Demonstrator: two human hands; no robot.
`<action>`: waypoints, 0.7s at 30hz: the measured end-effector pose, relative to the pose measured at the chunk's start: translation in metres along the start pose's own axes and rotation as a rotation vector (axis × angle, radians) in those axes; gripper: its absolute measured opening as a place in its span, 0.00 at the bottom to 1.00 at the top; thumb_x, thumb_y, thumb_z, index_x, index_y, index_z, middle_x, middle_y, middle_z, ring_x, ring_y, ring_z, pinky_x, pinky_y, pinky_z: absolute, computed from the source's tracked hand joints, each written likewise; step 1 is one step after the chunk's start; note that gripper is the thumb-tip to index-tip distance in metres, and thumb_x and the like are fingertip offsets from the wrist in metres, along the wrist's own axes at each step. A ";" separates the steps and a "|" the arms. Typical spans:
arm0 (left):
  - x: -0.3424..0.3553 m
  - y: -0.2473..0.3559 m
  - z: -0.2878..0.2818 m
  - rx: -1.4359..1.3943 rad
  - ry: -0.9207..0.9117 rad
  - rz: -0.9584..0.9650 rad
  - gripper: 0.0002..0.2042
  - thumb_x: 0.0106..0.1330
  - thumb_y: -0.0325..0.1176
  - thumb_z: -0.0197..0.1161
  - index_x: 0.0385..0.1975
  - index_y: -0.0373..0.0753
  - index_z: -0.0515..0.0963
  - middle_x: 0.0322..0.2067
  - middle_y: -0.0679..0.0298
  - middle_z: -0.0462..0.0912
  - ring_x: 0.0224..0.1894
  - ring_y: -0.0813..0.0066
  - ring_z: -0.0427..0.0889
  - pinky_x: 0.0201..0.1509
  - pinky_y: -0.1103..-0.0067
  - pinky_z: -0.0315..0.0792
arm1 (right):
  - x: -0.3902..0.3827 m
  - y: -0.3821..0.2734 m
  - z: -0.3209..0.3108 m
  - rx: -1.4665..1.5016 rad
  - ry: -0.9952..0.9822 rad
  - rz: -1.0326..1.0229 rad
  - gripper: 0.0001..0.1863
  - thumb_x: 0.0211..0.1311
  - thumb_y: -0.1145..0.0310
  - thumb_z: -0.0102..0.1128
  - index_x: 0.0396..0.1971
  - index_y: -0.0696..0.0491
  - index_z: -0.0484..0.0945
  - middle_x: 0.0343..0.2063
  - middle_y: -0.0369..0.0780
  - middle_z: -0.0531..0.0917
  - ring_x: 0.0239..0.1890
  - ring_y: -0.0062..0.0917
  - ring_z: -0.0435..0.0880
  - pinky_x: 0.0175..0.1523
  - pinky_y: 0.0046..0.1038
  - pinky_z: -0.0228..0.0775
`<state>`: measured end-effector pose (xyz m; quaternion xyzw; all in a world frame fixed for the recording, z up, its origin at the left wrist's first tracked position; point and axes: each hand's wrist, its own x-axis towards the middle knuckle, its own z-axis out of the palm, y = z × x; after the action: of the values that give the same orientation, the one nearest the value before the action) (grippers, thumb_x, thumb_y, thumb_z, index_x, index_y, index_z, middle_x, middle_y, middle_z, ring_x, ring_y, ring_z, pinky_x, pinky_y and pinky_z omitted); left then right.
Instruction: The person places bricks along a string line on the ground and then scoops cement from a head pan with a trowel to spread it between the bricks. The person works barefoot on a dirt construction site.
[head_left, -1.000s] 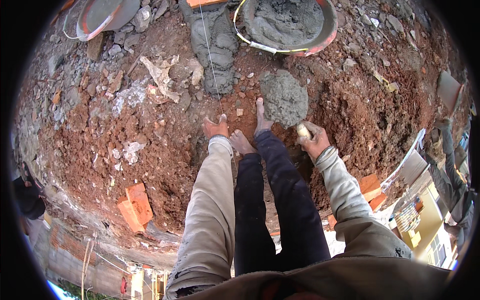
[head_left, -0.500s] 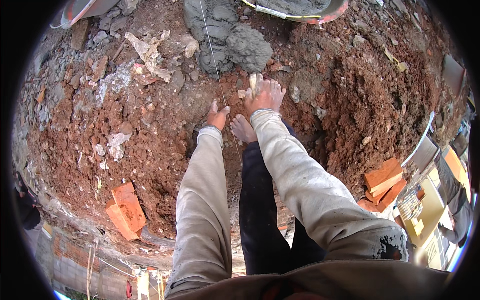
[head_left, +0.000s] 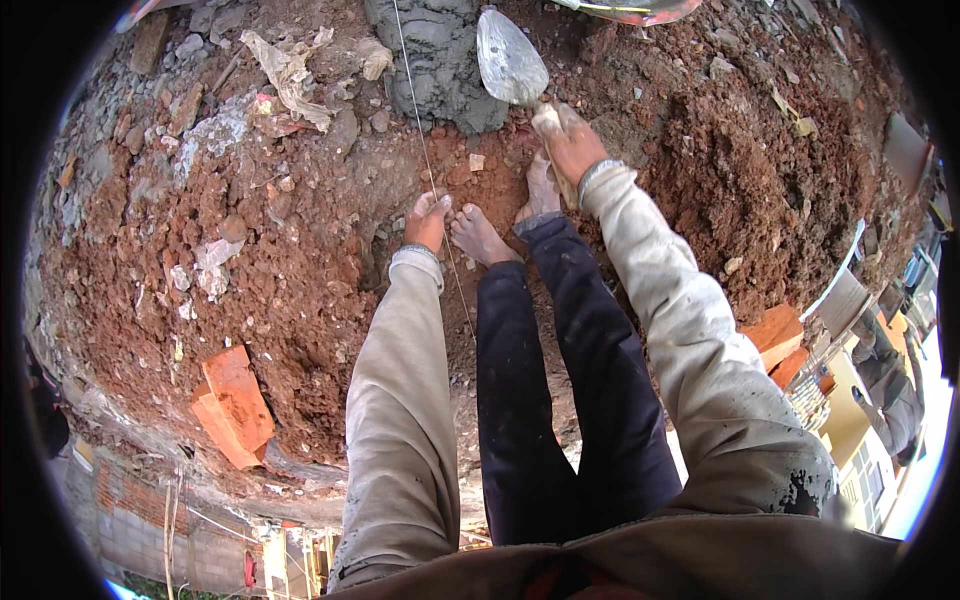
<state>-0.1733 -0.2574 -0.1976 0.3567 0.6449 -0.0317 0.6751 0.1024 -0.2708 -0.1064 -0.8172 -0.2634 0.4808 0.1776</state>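
My right hand (head_left: 568,145) is closed round the pale wooden handle of a trowel (head_left: 513,55), whose grey blade, bare of any lump, lies at the right side of a wet mortar strip (head_left: 430,70). My left hand (head_left: 428,220), fingers curled, pinches at a thin taut string (head_left: 420,130) that runs down past it from the top of the view. My bare left foot (head_left: 480,235) and right foot (head_left: 541,185) stand on reddish soil between my hands and the mortar.
Broken orange bricks lie at lower left (head_left: 232,405) and right (head_left: 770,335). A basin rim (head_left: 660,10) shows at the top, crumpled pale scraps (head_left: 290,75) left of the mortar. Loose soil mounds (head_left: 730,190) rise on the right, with building parts beyond.
A lump of mortar carried on the trowel was tipped onto the strip; the blade is now bare and farther forward. My right hand moved forward. My left hand's fingers drew in at the string.
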 end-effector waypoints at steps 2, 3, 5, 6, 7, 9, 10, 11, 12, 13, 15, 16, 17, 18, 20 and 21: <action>0.002 0.009 0.007 -0.064 -0.036 -0.005 0.12 0.63 0.34 0.58 0.46 0.41 0.76 0.30 0.71 0.79 0.32 0.83 0.75 0.37 0.82 0.67 | 0.029 -0.002 -0.012 -0.352 -0.202 -0.125 0.22 0.65 0.56 0.42 0.44 0.58 0.73 0.37 0.56 0.79 0.42 0.47 0.79 0.47 0.41 0.70; -0.003 0.025 0.013 -0.016 0.008 -0.009 0.12 0.63 0.35 0.58 0.46 0.42 0.76 0.29 0.71 0.79 0.33 0.83 0.76 0.35 0.82 0.66 | 0.038 0.012 -0.008 -0.662 -0.315 -0.284 0.23 0.66 0.55 0.38 0.44 0.59 0.74 0.37 0.56 0.79 0.43 0.47 0.78 0.49 0.41 0.69; -0.007 0.019 0.006 0.003 0.013 -0.002 0.13 0.63 0.35 0.58 0.46 0.42 0.76 0.29 0.71 0.79 0.33 0.83 0.76 0.35 0.83 0.66 | 0.024 0.000 -0.003 -0.731 -0.469 -0.313 0.25 0.68 0.55 0.33 0.46 0.59 0.74 0.41 0.57 0.77 0.46 0.49 0.76 0.53 0.41 0.66; -0.011 0.017 0.003 0.015 0.005 -0.001 0.13 0.62 0.35 0.58 0.46 0.41 0.76 0.30 0.71 0.79 0.33 0.83 0.76 0.35 0.83 0.66 | 0.014 0.007 0.006 -0.752 -0.463 -0.257 0.25 0.67 0.54 0.35 0.44 0.59 0.74 0.42 0.58 0.77 0.46 0.48 0.76 0.53 0.41 0.66; -0.011 0.017 0.002 0.019 -0.005 0.025 0.13 0.63 0.35 0.58 0.46 0.41 0.76 0.30 0.71 0.79 0.32 0.83 0.76 0.35 0.82 0.66 | 0.005 0.013 0.009 -0.716 -0.460 -0.202 0.25 0.66 0.53 0.36 0.44 0.59 0.74 0.43 0.58 0.76 0.47 0.48 0.76 0.52 0.42 0.66; -0.017 0.019 -0.001 -0.017 -0.005 0.018 0.14 0.63 0.35 0.58 0.47 0.41 0.76 0.30 0.70 0.79 0.32 0.83 0.77 0.35 0.82 0.66 | -0.015 0.003 0.011 -0.694 -0.482 -0.144 0.25 0.66 0.54 0.37 0.44 0.59 0.74 0.43 0.59 0.76 0.46 0.49 0.76 0.52 0.42 0.66; -0.019 0.020 -0.001 -0.034 -0.010 0.014 0.14 0.63 0.35 0.57 0.47 0.41 0.76 0.30 0.70 0.79 0.33 0.82 0.77 0.35 0.82 0.66 | -0.021 0.002 0.011 -0.705 -0.511 -0.128 0.24 0.67 0.56 0.36 0.44 0.59 0.75 0.43 0.59 0.76 0.45 0.51 0.76 0.52 0.43 0.67; -0.022 0.019 -0.003 -0.027 -0.018 0.021 0.14 0.63 0.35 0.57 0.47 0.41 0.75 0.30 0.70 0.79 0.33 0.82 0.77 0.35 0.81 0.66 | -0.030 0.001 0.013 -0.714 -0.547 -0.109 0.23 0.67 0.57 0.35 0.44 0.59 0.75 0.42 0.59 0.77 0.44 0.52 0.77 0.52 0.43 0.67; -0.023 0.019 -0.005 -0.022 -0.019 0.030 0.14 0.63 0.34 0.57 0.48 0.41 0.75 0.30 0.70 0.79 0.33 0.82 0.77 0.35 0.81 0.66 | -0.040 -0.005 0.013 -0.605 -0.536 -0.025 0.23 0.67 0.57 0.36 0.44 0.60 0.75 0.41 0.58 0.77 0.43 0.52 0.77 0.52 0.43 0.67; -0.024 0.019 -0.007 -0.017 -0.021 0.040 0.14 0.63 0.34 0.57 0.48 0.41 0.75 0.30 0.70 0.79 0.33 0.82 0.77 0.35 0.81 0.67 | -0.049 -0.013 0.011 -0.496 -0.525 0.059 0.23 0.66 0.57 0.37 0.44 0.61 0.74 0.39 0.58 0.78 0.42 0.52 0.78 0.51 0.43 0.68; -0.025 0.026 -0.002 -0.040 -0.011 0.017 0.14 0.62 0.34 0.57 0.48 0.41 0.75 0.30 0.70 0.80 0.33 0.82 0.77 0.35 0.80 0.67 | -0.049 0.017 0.018 -0.329 -0.252 -0.027 0.23 0.64 0.57 0.41 0.46 0.62 0.71 0.38 0.57 0.79 0.42 0.49 0.79 0.50 0.41 0.68; -0.026 0.026 -0.001 -0.050 -0.001 -0.001 0.14 0.62 0.34 0.57 0.48 0.41 0.75 0.30 0.70 0.80 0.33 0.82 0.77 0.35 0.80 0.67 | -0.039 0.028 0.012 -0.345 -0.187 -0.070 0.24 0.65 0.54 0.42 0.48 0.60 0.70 0.33 0.55 0.80 0.35 0.44 0.81 0.43 0.39 0.71; -0.025 0.021 -0.007 0.014 0.008 0.022 0.14 0.62 0.34 0.57 0.48 0.41 0.75 0.31 0.70 0.80 0.33 0.82 0.77 0.35 0.80 0.67 | -0.028 0.018 0.004 -0.355 -0.137 -0.117 0.26 0.65 0.51 0.42 0.50 0.58 0.69 0.28 0.52 0.81 0.29 0.39 0.83 0.36 0.37 0.73; -0.023 0.012 -0.017 0.081 0.013 0.037 0.14 0.63 0.34 0.57 0.47 0.41 0.76 0.31 0.70 0.80 0.33 0.82 0.77 0.35 0.80 0.68 | -0.015 -0.012 -0.007 -0.101 -0.243 0.069 0.26 0.66 0.51 0.42 0.51 0.58 0.69 0.25 0.49 0.80 0.25 0.33 0.83 0.32 0.35 0.75; -0.022 0.004 -0.020 0.130 0.012 0.057 0.14 0.63 0.35 0.57 0.47 0.42 0.76 0.31 0.70 0.81 0.33 0.81 0.77 0.35 0.80 0.68 | 0.011 -0.067 -0.031 0.126 -0.399 0.427 0.28 0.66 0.51 0.42 0.52 0.62 0.68 0.28 0.49 0.79 0.30 0.30 0.82 0.35 0.32 0.77; -0.019 0.007 -0.008 0.111 -0.009 0.068 0.14 0.63 0.35 0.57 0.47 0.42 0.76 0.32 0.70 0.81 0.33 0.81 0.77 0.35 0.80 0.68 | 0.032 -0.038 -0.022 0.176 -0.329 0.417 0.24 0.65 0.54 0.41 0.47 0.61 0.71 0.33 0.53 0.78 0.37 0.39 0.80 0.43 0.39 0.72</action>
<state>-0.1791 -0.2556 -0.1770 0.4152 0.6265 -0.0463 0.6579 0.1246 -0.2217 -0.0972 -0.7463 -0.0723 0.6541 0.1000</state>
